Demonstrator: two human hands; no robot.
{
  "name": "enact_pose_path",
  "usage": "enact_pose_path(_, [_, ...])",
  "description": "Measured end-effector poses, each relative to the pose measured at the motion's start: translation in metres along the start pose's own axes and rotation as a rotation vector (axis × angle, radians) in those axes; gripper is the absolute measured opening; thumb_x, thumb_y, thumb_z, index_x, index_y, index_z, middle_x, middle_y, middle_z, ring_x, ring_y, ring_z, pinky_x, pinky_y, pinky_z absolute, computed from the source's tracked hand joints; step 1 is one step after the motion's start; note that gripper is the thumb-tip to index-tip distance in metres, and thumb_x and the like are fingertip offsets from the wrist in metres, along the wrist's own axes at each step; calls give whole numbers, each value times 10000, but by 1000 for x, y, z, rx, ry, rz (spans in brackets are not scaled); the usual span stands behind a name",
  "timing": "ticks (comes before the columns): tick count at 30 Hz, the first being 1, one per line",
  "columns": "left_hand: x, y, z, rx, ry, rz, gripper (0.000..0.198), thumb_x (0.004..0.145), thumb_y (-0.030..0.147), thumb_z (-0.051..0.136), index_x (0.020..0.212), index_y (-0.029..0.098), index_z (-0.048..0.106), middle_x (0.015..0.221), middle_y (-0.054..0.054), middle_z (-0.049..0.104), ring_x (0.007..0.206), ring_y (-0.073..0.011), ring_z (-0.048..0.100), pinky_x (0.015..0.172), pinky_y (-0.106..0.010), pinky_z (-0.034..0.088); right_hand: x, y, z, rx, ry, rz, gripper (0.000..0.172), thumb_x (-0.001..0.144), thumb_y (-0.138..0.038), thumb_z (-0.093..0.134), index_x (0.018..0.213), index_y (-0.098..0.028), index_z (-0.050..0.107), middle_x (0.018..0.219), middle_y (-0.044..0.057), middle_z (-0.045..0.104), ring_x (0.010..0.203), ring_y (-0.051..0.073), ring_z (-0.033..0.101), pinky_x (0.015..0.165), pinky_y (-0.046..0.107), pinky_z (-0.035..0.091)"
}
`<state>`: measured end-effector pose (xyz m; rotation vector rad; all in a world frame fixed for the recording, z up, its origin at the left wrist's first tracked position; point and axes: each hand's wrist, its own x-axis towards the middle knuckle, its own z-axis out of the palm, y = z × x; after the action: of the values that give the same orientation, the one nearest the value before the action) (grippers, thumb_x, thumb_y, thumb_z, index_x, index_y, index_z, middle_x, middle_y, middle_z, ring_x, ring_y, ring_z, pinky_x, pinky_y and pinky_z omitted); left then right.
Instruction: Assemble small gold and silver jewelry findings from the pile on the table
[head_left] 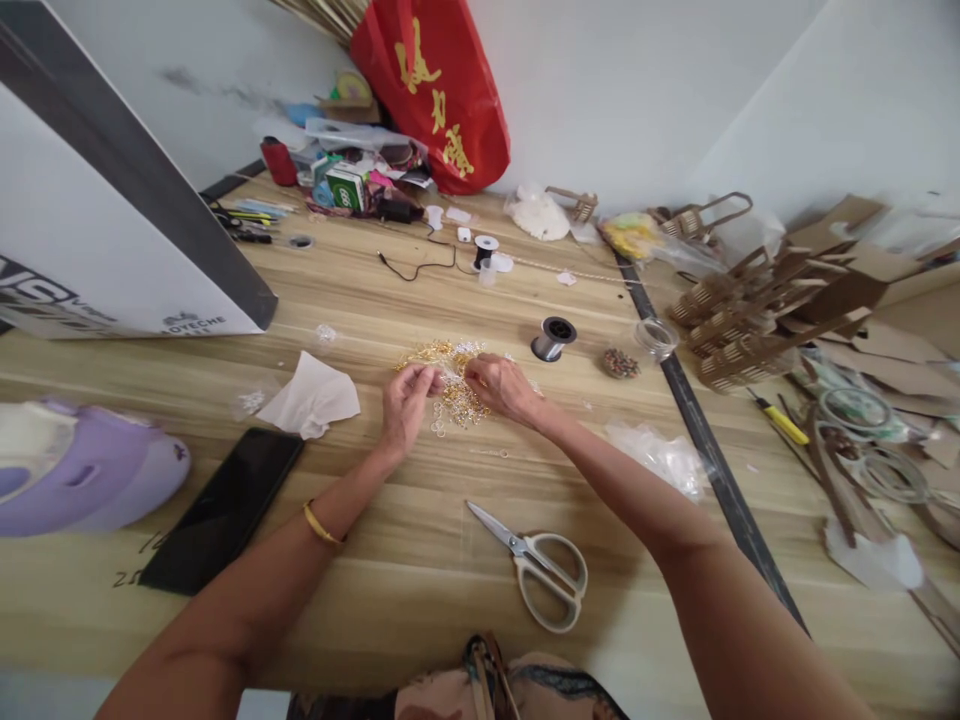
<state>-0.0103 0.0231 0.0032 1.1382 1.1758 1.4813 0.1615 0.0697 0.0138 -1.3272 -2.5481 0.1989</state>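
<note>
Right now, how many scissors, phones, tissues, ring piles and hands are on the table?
Scissors: 1
Phone: 1
Tissue: 1
Pile of little rings: 1
Hands: 2, left hand and right hand
Total: 6

Both arms are extended forward, 1 from each lower corner of the view, converging toward the centre. The left forearm [300, 560] runs up and to the right; the right forearm [622, 490] runs up and to the left. Both wrists are roughly straight. The left hand [405, 400] is back-up, fingers curled, thumb and fingertips drawn together and directed right. The right hand [504, 388] is back-up, fingers curled, tips directed left. The 2 sets of fingertips lie just beside each other. Whether they pinch anything is too small to tell.
</note>
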Motion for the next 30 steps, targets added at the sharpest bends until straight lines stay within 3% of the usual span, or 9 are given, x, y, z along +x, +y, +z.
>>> enact_pose_path(5, [4, -7, -4, -33, 51, 21, 319, 800, 451, 615, 808, 132, 631, 726, -33, 637, 649, -105, 585, 648, -221, 493, 21, -3, 9, -45, -49, -6, 157, 896, -154, 481, 861, -147, 633, 856, 79, 656, 791, 170, 574, 682, 266, 343])
enact_pose_path(10, [6, -12, -5, -32, 41, 8, 319, 796, 455, 616, 812, 138, 630, 723, -35, 639, 653, -107, 584, 640, -215, 495, 14, -2, 7, -23, 9, -21, 214, 947, -208, 438, 893, -152, 637, 864, 84, 643, 795, 176, 562, 702, 280, 357])
enact_pose_path(18, [4, -9, -3, -22, 24, -2, 261, 792, 392, 630, 782, 132, 650, 703, -27, 642, 642, -98, 586, 634, -207, 494, -62, -6, -16, 85, 107, -111, 210, 960, -228, 416, 906, -164, 609, 857, 87, 611, 800, 186, 538, 721, 301, 401])
enact_pose_path(23, [3, -6, -1, 19, 8, 0, 257, 794, 391, 632, 782, 135, 657, 669, -23, 635, 608, -99, 584, 607, -207, 497, -116, -17, -16, 108, 74, -149, 229, 968, -268, 408, 848, -171, 577, 797, 82, 587, 750, 185, 517, 693, 308, 393])
enact_pose_path(30, [-10, 3, 7, 116, -143, 40, 230, 819, 375, 607, 797, 152, 658, 502, 27, 510, 442, -75, 455, 448, -187, 380, -162, -17, -12, 75, 61, -16, 282, 970, -313, 421, 743, -180, 521, 704, 41, 567, 633, 140, 513, 569, 259, 329])
